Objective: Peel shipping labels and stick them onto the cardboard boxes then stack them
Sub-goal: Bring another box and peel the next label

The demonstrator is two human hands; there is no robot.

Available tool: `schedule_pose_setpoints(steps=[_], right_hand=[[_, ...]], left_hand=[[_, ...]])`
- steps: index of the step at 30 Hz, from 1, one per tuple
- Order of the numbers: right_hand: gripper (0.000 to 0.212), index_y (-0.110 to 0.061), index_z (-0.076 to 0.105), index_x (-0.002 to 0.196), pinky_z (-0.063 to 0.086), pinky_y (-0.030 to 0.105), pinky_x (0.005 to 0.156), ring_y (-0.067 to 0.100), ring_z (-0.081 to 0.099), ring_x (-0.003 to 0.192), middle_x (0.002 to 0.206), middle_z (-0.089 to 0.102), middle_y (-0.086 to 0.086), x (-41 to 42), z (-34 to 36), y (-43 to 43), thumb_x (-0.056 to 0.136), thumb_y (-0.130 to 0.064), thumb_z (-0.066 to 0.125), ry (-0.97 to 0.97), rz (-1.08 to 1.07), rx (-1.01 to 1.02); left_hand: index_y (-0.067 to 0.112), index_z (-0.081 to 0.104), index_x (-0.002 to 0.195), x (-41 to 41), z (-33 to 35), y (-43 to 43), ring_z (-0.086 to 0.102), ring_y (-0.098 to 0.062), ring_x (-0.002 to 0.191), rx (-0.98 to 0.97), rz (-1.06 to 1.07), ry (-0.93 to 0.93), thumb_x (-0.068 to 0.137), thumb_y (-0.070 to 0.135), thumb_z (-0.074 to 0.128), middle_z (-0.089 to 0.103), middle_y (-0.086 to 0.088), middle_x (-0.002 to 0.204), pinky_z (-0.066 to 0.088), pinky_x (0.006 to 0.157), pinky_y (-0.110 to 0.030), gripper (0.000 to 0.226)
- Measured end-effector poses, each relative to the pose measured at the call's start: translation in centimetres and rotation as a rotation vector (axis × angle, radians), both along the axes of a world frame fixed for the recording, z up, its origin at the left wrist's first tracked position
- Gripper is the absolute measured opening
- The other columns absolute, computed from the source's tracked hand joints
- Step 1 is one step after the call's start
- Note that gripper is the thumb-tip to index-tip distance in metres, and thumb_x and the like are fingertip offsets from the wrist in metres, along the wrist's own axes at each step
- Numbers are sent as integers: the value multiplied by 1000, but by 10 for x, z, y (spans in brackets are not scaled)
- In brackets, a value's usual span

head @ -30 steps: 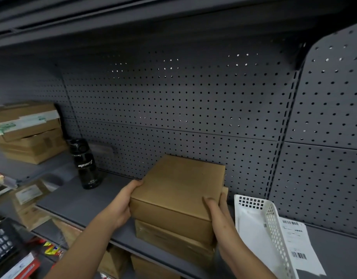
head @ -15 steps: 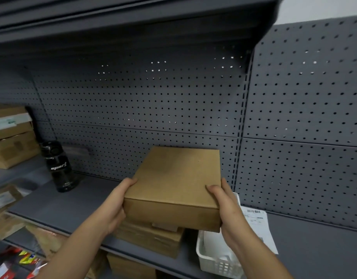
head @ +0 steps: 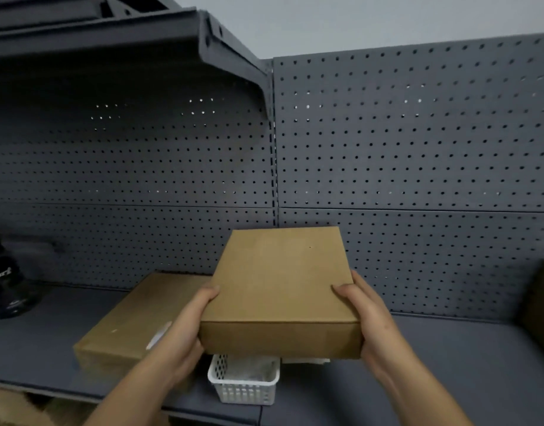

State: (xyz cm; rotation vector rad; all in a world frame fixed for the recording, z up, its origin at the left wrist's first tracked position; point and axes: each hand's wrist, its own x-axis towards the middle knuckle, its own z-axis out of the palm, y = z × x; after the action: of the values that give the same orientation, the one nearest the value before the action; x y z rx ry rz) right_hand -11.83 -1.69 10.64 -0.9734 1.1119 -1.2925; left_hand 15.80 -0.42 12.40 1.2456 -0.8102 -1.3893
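Note:
I hold a plain brown cardboard box [head: 283,290] in the air above the grey shelf [head: 449,364]. My left hand [head: 184,330] grips its left side and my right hand [head: 369,318] grips its right side, thumbs on top. No label shows on its top. A second cardboard box [head: 132,321] lies flat on the shelf to the lower left, with a small white strip on its top. A white slotted basket [head: 243,385] holding white sheets sits under the held box, partly hidden by it.
A black bottle [head: 6,287] stands at the far left of the shelf. Another brown box edge [head: 541,305] shows at the right border. Grey pegboard [head: 418,164] backs the shelf, and an upper shelf [head: 141,41] overhangs the left half.
The top box has been lifted off the stack and carried right, over the white basket. The view has swung right and up; the lower box stays on the shelf.

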Motion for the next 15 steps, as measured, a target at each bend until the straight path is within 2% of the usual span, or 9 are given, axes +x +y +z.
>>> schedule_pose_setpoints(steps=[4, 8, 10, 13, 15], right_hand=[[77, -41, 56, 139, 54, 39, 84, 25, 66, 119, 132, 69, -4, -49, -9, 11, 66, -56, 76, 5, -70, 9], [74, -45, 60, 136, 51, 48, 98, 23, 65, 122, 134, 68, -7, -99, -12, 22, 65, -54, 77, 24, -141, 8], [66, -45, 61, 135, 52, 43, 95, 21, 65, 120, 132, 69, -8, -121, -14, 29, 71, -48, 76, 27, -169, -3], [46, -39, 64, 132, 50, 36, 83, 22, 67, 114, 123, 74, -7, -151, -13, 40, 88, -30, 70, 16, -211, -6], [46, -39, 64, 132, 50, 36, 79, 23, 67, 112, 122, 74, -5, -169, -15, 46, 87, -30, 72, 18, -224, 11]], left_hand=[[22, 71, 124, -50, -3, 4, 72, -29, 110, 9, -16, 30, 101, 39, 57, 80, -7, 113, 58, 82, -41, 32], [29, 69, 127, -98, -10, 5, 72, -26, 109, -1, -43, 43, 102, 39, 55, 81, -1, 112, 58, 77, -39, 30], [32, 67, 129, -122, -15, 4, 71, -24, 113, -15, -60, 60, 104, 37, 53, 80, 2, 114, 56, 82, -39, 30], [33, 66, 131, -156, -26, 3, 70, -23, 117, -15, -95, 69, 104, 34, 51, 78, 2, 120, 55, 98, -44, 31], [33, 65, 132, -176, -34, 2, 70, -23, 117, -12, -116, 63, 104, 33, 52, 78, 2, 121, 54, 103, -48, 32]])
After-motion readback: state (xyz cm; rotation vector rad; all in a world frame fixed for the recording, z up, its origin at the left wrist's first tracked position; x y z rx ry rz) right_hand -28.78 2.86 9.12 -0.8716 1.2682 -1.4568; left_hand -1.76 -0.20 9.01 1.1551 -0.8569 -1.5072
